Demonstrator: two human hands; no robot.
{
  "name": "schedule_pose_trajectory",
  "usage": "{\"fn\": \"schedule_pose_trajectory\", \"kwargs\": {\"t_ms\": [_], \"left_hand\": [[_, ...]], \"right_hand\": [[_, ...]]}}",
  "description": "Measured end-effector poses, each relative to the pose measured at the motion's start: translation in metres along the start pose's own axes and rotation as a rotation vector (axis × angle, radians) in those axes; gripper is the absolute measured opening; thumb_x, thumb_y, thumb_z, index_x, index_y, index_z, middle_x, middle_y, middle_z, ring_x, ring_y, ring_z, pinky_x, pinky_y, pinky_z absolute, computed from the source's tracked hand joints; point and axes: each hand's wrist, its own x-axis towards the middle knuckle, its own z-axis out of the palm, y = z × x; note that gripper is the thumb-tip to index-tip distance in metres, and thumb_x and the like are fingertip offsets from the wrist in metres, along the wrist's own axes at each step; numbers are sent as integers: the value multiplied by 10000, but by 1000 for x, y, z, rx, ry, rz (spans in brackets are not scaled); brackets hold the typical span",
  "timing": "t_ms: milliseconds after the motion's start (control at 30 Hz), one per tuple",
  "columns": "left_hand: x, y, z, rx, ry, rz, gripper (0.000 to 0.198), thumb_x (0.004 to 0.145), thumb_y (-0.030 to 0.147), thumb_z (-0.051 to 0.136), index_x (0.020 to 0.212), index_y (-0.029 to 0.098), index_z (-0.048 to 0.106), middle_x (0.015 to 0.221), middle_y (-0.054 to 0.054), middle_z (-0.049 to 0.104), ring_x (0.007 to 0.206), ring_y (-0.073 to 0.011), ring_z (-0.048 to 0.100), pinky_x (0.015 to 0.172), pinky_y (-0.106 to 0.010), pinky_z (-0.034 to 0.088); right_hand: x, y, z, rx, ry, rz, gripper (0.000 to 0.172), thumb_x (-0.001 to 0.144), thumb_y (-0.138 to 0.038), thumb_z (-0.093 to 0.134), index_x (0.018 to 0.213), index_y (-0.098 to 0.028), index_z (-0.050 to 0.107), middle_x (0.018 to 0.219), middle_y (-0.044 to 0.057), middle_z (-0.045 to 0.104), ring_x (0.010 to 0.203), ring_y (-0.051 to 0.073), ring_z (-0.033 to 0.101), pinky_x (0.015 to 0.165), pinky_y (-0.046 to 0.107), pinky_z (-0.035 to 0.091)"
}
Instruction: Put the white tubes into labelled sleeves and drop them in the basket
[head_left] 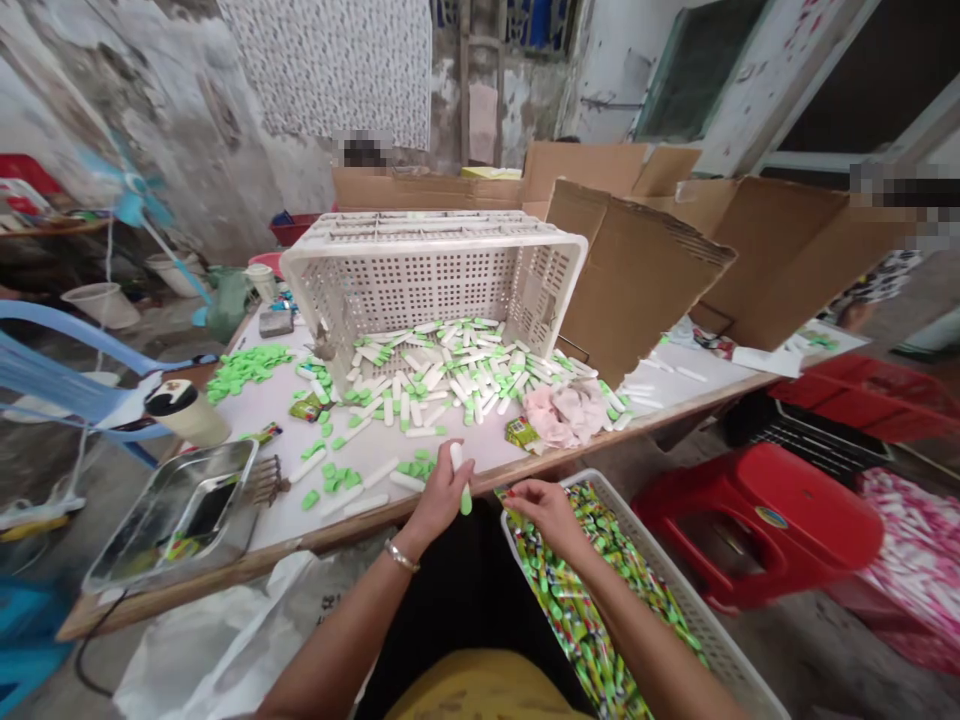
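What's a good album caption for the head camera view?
Left hand holding a white-and-green tube, right hand over a crate of bright packets.

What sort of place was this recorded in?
Probably a small packing workshop: white-and-green tubes spill from a tipped crate onto the table, and a lower basket is heaped with brightly wrapped pieces.

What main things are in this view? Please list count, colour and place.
Table: one, whitish, centre
Crate: one, white, on table
Tubes: many, white and green, crate and table
Caps: many, green, table's left
Cardboard boxes: several, brown, right of crate
Cloth: one heap, pink, table's edge
Tray: one, silver, table left
Basket: one, whitish, lower right
Packets: many, mostly green, in basket
Chair: one, blue, left
Stool: one, red, right
Left hand: one, holding tube
Right hand: one, pinching packet
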Motion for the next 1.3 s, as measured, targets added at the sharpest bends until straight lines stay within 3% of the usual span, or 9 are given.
{"fn": "schedule_pose_trajectory", "kwargs": {"t_ms": [67,200,467,667,900,1100,1200,1300], "left_hand": [[4,5,-1,-82,58,6,324,825,378,442,1088,195,398,723,24,554,628,-107,511,636,-242,415],[6,20,-2,-333,55,58,327,822,393,460,1070,207,357,788,8,597,482,-62,449,478,-194,389],[1,33,4,-454,-10,183,302,838,345,475,1084,207,368,834,-16,610,542,-63,482,527,-198,427],[1,25,5,-411,-107,143,287,832,366,474,1052,194,408,818,-18,603,565,-71,481,556,-206,428],[-2,16,12,-332,-137,71,240,828,348,450,1008,200,392,776,10,540,556,-82,486,555,-224,417],[-12,9,24,65,-98,93,143,830,319,421,892,192,441,622,57,418,570,-93,412,560,-215,341],[-16,12,26,73,-169,123,149,840,324,399,866,187,449,644,48,452,594,-99,427,577,-219,342],[-14,14,23,40,-110,129,179,857,342,372,875,188,463,627,44,459,590,-106,440,578,-223,346]], "right_hand": [[-1,-1,-2,12,23,-6,225,553,-342,714,603,-151,606,497,-46,537,471,87,416,486,224,312],[0,-5,-3,32,39,-19,221,530,-336,729,625,-157,641,577,-17,614,528,112,485,539,242,372],[4,-18,1,23,-33,-20,195,536,-314,729,633,-157,668,551,-23,609,519,109,490,549,246,386],[6,-25,1,33,-92,13,234,536,-335,734,658,-148,668,583,-6,630,537,117,508,569,252,398],[4,-32,-1,-21,-302,22,286,597,-382,693,736,-133,673,589,-10,600,552,117,507,569,241,399],[5,-29,-2,-230,-252,-25,208,658,-340,630,662,-132,645,522,-35,531,498,94,437,501,213,340],[5,-31,-3,-313,-280,-135,230,707,-351,587,733,-137,666,609,-14,590,573,124,496,558,226,377],[4,-35,-7,-458,-231,-226,262,686,-352,619,866,-170,673,731,11,651,689,178,559,639,256,407]]}}
